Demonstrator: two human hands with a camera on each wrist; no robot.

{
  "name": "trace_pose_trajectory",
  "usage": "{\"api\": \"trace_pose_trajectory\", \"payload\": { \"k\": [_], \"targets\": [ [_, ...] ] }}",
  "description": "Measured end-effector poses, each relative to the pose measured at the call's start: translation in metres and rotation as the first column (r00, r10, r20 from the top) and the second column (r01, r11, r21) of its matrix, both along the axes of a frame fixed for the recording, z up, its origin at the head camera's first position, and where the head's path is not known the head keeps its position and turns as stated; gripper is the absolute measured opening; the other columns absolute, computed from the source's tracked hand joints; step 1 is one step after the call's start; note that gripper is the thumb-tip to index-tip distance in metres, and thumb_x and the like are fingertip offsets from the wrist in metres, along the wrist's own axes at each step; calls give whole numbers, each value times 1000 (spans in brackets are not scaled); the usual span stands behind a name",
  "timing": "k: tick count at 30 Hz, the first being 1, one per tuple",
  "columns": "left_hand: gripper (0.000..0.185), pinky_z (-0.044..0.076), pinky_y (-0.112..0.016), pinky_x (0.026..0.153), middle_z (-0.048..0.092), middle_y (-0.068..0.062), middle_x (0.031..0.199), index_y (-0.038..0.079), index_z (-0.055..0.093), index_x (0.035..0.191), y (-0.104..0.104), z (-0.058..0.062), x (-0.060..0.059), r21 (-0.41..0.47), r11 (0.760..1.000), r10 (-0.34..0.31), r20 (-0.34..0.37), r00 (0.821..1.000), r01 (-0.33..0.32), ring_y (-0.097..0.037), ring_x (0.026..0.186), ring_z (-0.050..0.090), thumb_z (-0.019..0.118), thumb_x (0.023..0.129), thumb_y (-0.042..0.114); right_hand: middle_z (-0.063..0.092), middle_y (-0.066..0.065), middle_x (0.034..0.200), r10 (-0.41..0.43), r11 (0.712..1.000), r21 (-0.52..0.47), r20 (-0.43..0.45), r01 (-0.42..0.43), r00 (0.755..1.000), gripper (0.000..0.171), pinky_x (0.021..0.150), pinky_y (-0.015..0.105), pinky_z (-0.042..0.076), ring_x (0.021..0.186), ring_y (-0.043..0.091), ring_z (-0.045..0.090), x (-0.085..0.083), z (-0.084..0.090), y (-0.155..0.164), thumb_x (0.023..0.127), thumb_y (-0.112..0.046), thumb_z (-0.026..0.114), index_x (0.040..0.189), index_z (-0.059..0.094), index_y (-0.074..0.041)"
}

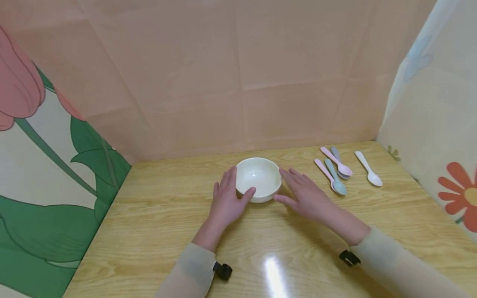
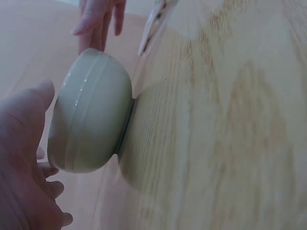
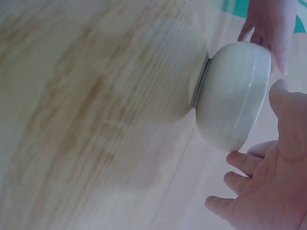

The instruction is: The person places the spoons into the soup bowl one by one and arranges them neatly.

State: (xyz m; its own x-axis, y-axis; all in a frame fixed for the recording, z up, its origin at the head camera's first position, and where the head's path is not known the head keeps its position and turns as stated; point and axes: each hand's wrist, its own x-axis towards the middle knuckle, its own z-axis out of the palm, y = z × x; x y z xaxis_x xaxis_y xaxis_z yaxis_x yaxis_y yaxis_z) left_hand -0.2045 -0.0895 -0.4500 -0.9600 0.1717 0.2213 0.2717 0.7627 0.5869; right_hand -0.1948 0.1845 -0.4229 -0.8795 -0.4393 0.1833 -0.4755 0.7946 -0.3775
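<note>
A white bowl (image 1: 258, 180) stands upright on the wooden table, with nothing inside it. At its left side is my left hand (image 1: 228, 202), fingers lying along the wall and thumb over the near rim. The left wrist view shows that thumb (image 2: 44, 96) apart from the bowl's outer wall (image 2: 96, 115). From the right, my right hand (image 1: 307, 198) reaches to the bowl with fingers extended and spread. One of its fingertips (image 3: 236, 158) meets the rim in the right wrist view, while the thumb stands off the wall.
Several pink, blue and grey spoons (image 1: 337, 176) lie in a loose pile right of the bowl. A white spoon (image 1: 368, 169) lies alone farther right. Behind the table (image 1: 164, 231) hangs a pink cloth (image 1: 238, 82); flower-patterned cloths (image 1: 44, 165) flank both sides.
</note>
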Motion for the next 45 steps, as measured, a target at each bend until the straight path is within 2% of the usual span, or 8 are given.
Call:
{"api": "trace_pose_trajectory", "payload": {
  "k": [7,10,15,20,33,35,39,45],
  "targets": [
    [104,14,-64,132,29,-12,178,6,21,176,-3,-1,1,17,1000,-4,5,1000,4,-35,163,32,67,104,65,44,29,167,19,1000,-18,-17,-19,1000,84,125,73,26,158,52,33,4,-1,0,110,-47,69,171,35,0],
    [108,14,-64,132,23,-14,180,7,17,177,-3,-3,1,43,999,-18,30,999,17,-37,164,28,67,103,67,44,29,167,22,999,-24,-27,-22,999,82,123,74,29,157,53,35,5,0,1,110,-45,69,171,36,-1],
    [116,11,-59,133,9,-17,184,5,8,177,-3,-6,0,81,996,-31,96,995,23,-36,168,13,67,101,71,43,29,168,31,999,-25,-36,-31,999,80,123,73,28,157,53,36,5,1,5,111,-42,69,171,36,-1],
    [118,10,-57,134,11,-18,184,5,7,177,-5,-9,-3,101,995,-30,104,994,19,-34,168,13,68,100,71,42,33,167,28,999,-14,-43,-28,999,79,126,72,25,156,53,37,1,1,10,111,-41,68,170,36,0],
    [117,12,-59,133,19,-15,182,5,14,177,-1,-11,-1,159,987,-33,99,995,17,-37,166,23,75,98,67,46,39,160,-60,998,6,-152,62,987,86,117,76,33,145,62,45,-31,3,49,106,-41,76,168,37,5],
    [118,13,-59,133,18,-15,183,6,13,177,1,-11,-1,159,987,-29,109,994,12,-37,166,22,75,98,67,48,38,159,-80,996,12,-159,83,984,89,114,77,37,142,62,47,-36,4,58,105,-42,78,168,37,4],
    [118,13,-58,133,16,-14,183,8,11,178,1,-12,0,151,989,-24,124,992,5,-36,167,20,74,98,68,47,37,161,-128,990,29,-160,135,979,92,116,75,35,144,61,46,-47,10,73,104,-46,78,168,36,5],
    [118,15,-59,133,18,-15,183,7,12,177,1,-12,0,147,989,-18,108,994,2,-38,166,22,73,98,70,46,38,161,-184,981,28,-162,191,969,92,113,75,38,141,63,46,-63,18,93,105,-46,77,167,36,8]
  ]
}}
